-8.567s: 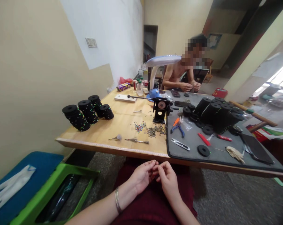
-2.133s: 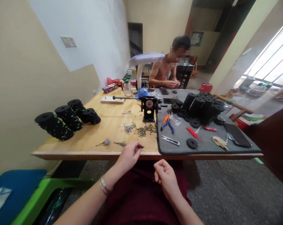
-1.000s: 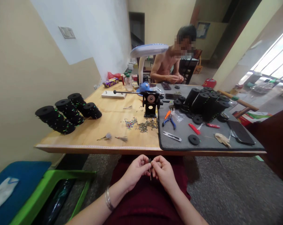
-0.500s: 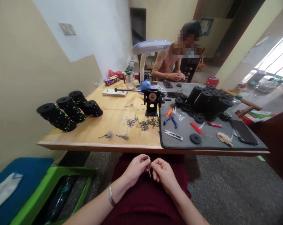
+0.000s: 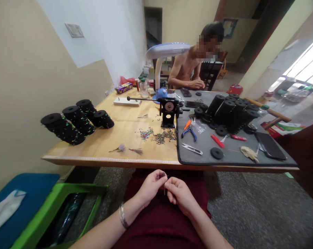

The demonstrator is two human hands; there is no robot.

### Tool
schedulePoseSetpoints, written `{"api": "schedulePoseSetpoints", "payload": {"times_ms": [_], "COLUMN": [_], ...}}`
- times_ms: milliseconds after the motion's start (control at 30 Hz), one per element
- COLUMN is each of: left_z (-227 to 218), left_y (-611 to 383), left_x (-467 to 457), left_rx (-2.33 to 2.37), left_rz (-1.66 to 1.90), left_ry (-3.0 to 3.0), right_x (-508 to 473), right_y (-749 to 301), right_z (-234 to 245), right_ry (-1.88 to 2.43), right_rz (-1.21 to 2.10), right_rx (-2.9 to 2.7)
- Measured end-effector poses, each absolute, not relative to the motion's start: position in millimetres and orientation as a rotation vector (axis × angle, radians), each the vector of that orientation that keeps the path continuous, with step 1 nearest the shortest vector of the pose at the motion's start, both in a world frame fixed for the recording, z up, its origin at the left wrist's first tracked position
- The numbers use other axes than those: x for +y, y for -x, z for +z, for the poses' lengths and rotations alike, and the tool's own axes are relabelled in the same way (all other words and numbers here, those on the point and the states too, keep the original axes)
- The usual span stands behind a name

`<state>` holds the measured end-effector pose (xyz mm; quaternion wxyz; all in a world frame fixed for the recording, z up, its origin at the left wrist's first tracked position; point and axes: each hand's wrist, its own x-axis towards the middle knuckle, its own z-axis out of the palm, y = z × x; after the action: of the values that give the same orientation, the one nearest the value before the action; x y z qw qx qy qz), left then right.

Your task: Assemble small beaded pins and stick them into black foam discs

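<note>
Over my lap, just below the wooden table's front edge [image 5: 110,159], my left hand [image 5: 150,186] and right hand [image 5: 179,193] meet fingertip to fingertip. Both pinch a small thin dark piece [image 5: 164,182], too small to name. A bracelet sits on my left wrist. On the table ahead lie a heap of small metal parts [image 5: 161,137], coloured beads [image 5: 145,133] and two small tufts [image 5: 137,150].
A black hand-crank device [image 5: 169,112] stands mid-table. Black spools [image 5: 76,121] lie at the left, more [image 5: 229,111] on the grey mat [image 5: 231,159] with pliers [image 5: 189,130], snips [image 5: 192,149] and red tools. A person works at the far end behind a lamp [image 5: 167,52]. A green stool [image 5: 53,214] is left.
My left hand reached to the table edge, picked up a small piece, then came back to my lap. Both hands now pinch it together, slightly lower than half a second ago.
</note>
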<state>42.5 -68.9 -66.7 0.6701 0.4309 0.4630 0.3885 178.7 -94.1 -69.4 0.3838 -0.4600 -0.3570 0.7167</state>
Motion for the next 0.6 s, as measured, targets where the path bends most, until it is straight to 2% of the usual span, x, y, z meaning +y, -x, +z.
{"api": "schedulePoseSetpoints", "payload": {"times_ms": [600], "left_z": [-66.8], "left_y": [-41.3], "left_x": [-69.2], "left_rx": [1.073], "left_rz": [0.873], "left_ry": [-1.077], "right_x": [-94.7], "right_y": [-178.4], "right_z": [-67.4], "right_ry": [1.163], "right_rz": [1.843], "right_rx": [-0.876]}}
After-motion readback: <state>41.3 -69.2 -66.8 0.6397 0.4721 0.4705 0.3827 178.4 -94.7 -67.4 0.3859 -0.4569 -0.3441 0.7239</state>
